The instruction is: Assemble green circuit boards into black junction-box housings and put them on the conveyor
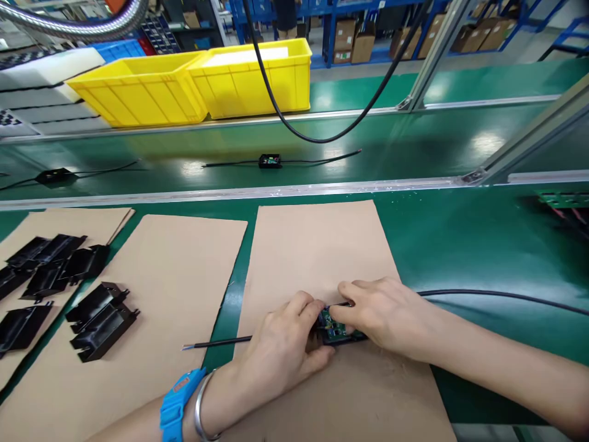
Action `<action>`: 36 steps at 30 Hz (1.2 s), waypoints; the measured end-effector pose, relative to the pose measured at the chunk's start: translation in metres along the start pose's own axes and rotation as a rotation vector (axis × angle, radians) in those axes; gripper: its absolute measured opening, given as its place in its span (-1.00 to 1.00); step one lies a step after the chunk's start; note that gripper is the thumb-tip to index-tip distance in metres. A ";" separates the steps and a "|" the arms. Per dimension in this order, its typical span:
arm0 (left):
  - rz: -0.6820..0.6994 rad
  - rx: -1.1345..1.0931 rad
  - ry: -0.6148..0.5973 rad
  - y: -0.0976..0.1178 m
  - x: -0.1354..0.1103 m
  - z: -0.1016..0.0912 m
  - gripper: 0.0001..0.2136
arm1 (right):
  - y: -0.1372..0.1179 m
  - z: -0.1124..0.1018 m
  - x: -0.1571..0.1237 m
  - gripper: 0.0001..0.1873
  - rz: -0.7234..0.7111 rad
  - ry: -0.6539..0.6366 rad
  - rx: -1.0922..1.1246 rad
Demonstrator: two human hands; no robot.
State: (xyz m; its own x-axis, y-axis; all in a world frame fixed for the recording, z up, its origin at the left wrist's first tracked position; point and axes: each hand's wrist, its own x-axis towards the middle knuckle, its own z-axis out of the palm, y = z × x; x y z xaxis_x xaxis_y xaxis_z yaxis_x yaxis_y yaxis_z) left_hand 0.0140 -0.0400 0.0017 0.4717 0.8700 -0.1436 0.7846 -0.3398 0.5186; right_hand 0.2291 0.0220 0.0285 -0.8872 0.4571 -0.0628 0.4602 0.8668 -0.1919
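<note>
A small black housing with a green circuit board [335,331] lies on a brown cardboard sheet [317,245]. My left hand [283,350] is closed round its left end, fingers curled over it. My right hand [384,313] pinches and presses the board from the right, fingers bent down onto it. A thin black cable [216,343] leaves the housing to the left, and a thicker black cable [497,296] runs off to the right. I wear a blue wristband [177,402] and a metal bangle on the left wrist.
Several black plastic covers [99,319] lie on cardboard at the left. On the green conveyor belt [414,147] sit two wired black modules [270,161]. Two yellow bins [257,77] stand behind it, with a hanging black cable [285,123] and an aluminium frame post [529,141].
</note>
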 end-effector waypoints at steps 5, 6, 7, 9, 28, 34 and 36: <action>-0.024 -0.040 -0.011 0.002 0.000 -0.002 -0.53 | -0.006 0.006 0.004 -0.92 0.036 -0.015 0.008; -0.024 -0.066 -0.022 0.002 0.000 -0.004 -0.53 | -0.007 0.007 0.004 -0.92 0.042 -0.010 0.021; -0.029 -0.100 -0.033 0.002 0.001 -0.007 -0.53 | -0.009 0.009 0.004 -0.91 0.048 -0.003 0.034; -0.063 -0.187 -0.078 0.001 0.003 -0.017 -0.55 | -0.010 0.011 0.005 -0.89 0.062 0.005 0.066; 0.186 0.526 0.060 0.015 -0.006 -0.004 -0.73 | -0.014 0.026 -0.002 -0.85 0.156 0.130 0.173; 0.181 0.788 0.007 0.021 -0.011 0.009 -0.77 | -0.016 0.029 0.000 -0.85 0.193 0.175 0.207; 0.192 0.788 0.022 0.020 -0.011 0.010 -0.78 | -0.015 0.027 0.001 -0.87 0.209 0.180 0.205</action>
State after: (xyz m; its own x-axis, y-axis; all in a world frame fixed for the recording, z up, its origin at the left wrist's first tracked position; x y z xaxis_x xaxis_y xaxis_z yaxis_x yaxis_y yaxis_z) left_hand 0.0284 -0.0602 0.0056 0.6255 0.7748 -0.0920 0.7473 -0.6288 -0.2149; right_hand 0.2206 0.0038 0.0047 -0.7460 0.6642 0.0486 0.5990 0.7011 -0.3869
